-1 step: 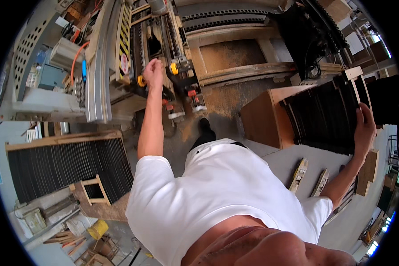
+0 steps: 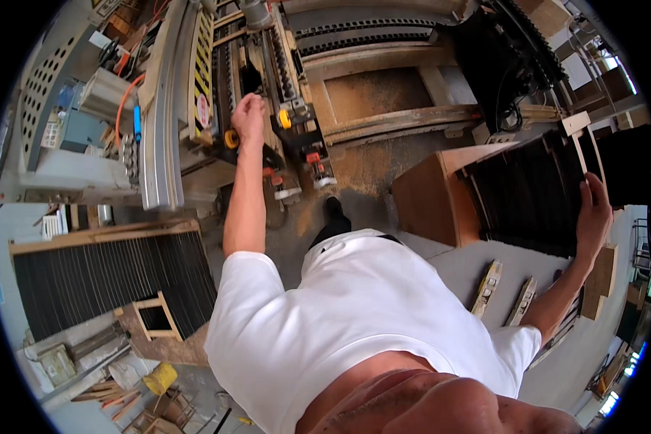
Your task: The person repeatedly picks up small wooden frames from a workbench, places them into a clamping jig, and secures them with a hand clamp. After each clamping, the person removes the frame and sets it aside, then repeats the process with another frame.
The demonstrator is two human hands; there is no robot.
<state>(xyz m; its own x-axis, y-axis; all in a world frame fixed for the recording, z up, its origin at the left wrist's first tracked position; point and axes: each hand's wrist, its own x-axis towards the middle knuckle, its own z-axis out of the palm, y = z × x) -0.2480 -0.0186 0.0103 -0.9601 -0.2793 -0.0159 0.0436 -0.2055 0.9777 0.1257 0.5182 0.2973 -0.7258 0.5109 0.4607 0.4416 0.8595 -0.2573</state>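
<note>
My left hand [image 2: 249,117] is curled closed above the near end of a machine's chain rails [image 2: 288,83]. Whatever its fingers hold, if anything, is hidden. Close by are two yellow round knobs, one [image 2: 231,139] beside my wrist and the other [image 2: 285,118] to its right. Far to the right, my right hand [image 2: 594,213] reaches out with its fingers on the lower end of a pale wooden frame [image 2: 578,148]. That frame stands at the right side of a stack of black panels [image 2: 524,192].
A brown wooden box [image 2: 430,199] stands left of the stack. More black panels [image 2: 108,275] are lined up at left, beside a small wooden frame [image 2: 159,318]. Two pallet-truck forks [image 2: 487,289] lie on the floor at right. Sawdust [image 2: 365,166] covers the floor ahead.
The view has shifted very slightly. Both hands stay in nearly the same places, with no visible change in their grips.
</note>
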